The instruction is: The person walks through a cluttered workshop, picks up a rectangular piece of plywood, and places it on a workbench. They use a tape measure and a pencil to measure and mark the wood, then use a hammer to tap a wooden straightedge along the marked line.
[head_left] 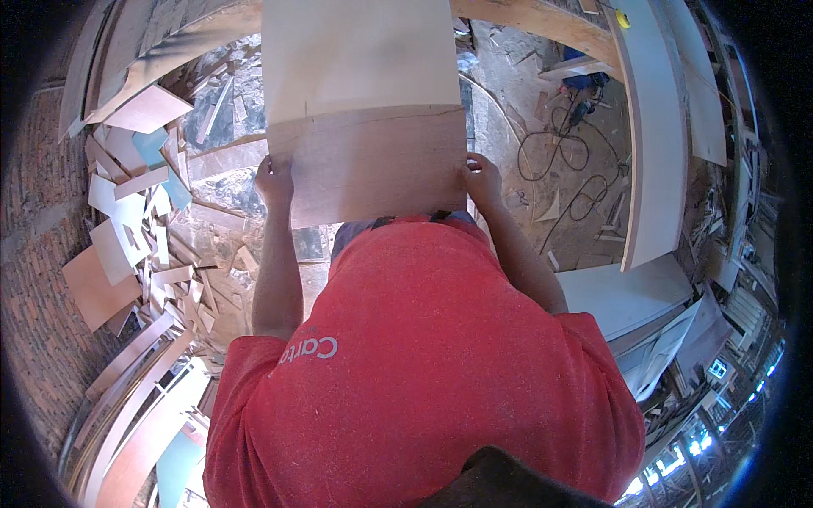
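Your left hand grips the left edge of the board, fingers wrapped round it. The board sits dead centre ahead of your chest, held between both hands, long axis running away from you; near part is brown ply, far part pale. Your right hand clamps the right edge at the same height, fingers closed on it. Both hands are equally near and both sit by the near end, so the far end overhangs. Forearms run forward, elbows bent. Offcuts litter the floor left; a cable lies right.
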